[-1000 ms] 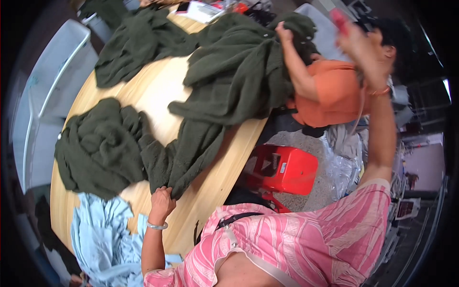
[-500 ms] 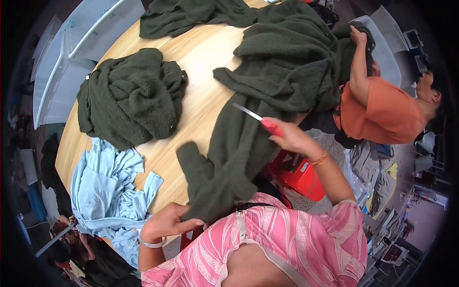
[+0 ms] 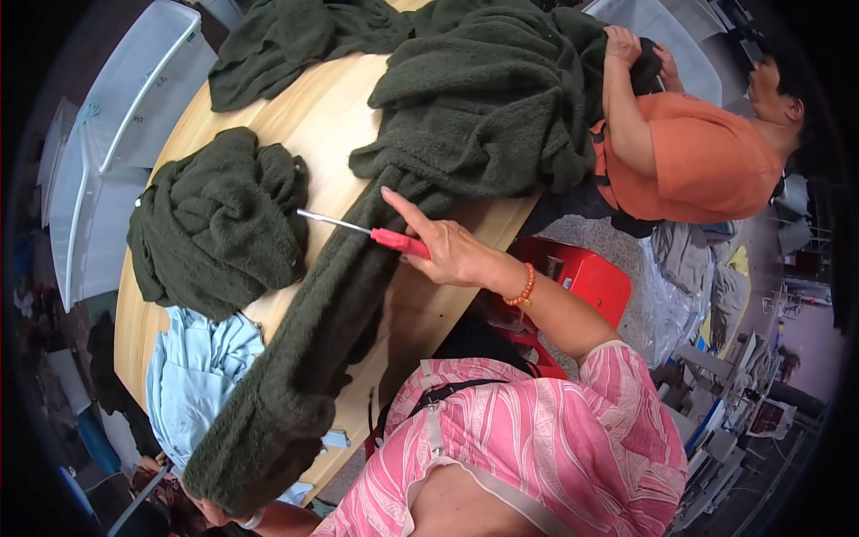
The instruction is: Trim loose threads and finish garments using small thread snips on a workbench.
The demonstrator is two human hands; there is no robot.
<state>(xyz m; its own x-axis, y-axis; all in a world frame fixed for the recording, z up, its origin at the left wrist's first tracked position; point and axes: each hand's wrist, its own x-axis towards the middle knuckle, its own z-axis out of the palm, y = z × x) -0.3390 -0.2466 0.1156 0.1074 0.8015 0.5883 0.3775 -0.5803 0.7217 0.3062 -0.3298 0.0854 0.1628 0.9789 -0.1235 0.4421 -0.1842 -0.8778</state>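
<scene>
A long piece of dark green fleece garment point(image 3: 286, 358) stretches diagonally from the large pile down to my left hand point(image 3: 210, 513). That hand grips its lower end at the bottom left, with most of the fingers hidden under the cloth. My right hand point(image 3: 452, 251) is over the upper part of the piece, its index finger stretched out toward the fabric. Its other fingers are wrapped round a red-handled tool point(image 3: 400, 242) with a thin metal blade pointing left; the exact kind is unclear.
A bundled dark green fleece point(image 3: 219, 219) and pale blue cloth point(image 3: 192, 376) lie on the round wooden table point(image 3: 344, 98). The big fleece pile point(image 3: 483, 98) covers its far side. A person in orange point(image 3: 707, 157) handles fleece at the right. A red stool point(image 3: 582, 277) stands beside the table.
My left hand has moved down and left, drawing the fleece piece out long over the blue cloth. My right hand has shifted left, and its index finger now points out.
</scene>
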